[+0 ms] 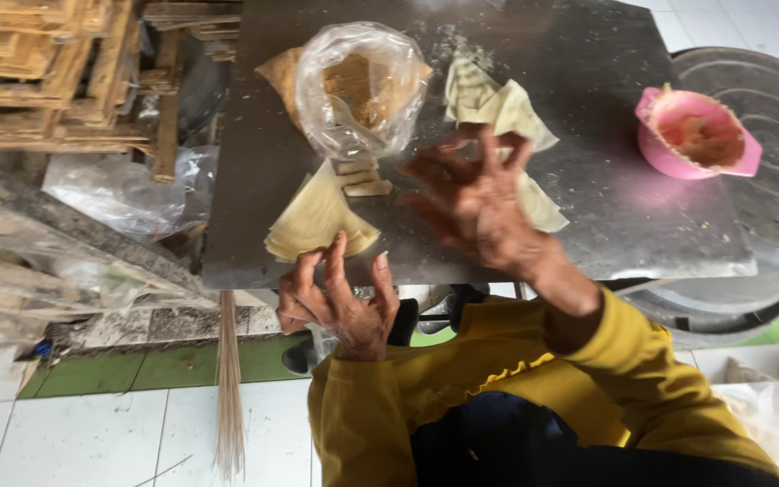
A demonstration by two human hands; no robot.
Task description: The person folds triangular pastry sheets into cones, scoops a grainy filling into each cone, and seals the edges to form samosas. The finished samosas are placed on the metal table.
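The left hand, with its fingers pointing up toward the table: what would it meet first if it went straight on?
Probably the stack of folded pastry sheets at the table's near edge, just beyond the left hand's fingertips. Depth is unclear; the hand may be below the tabletop.

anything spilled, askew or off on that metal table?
Mostly tidy. Pale powder is dusted over the metal table near its far edge, beside the clear plastic bag of brown filling. The folded wrappers lie loosely scattered, not stacked like the wrapper stack. Both hands hover empty.
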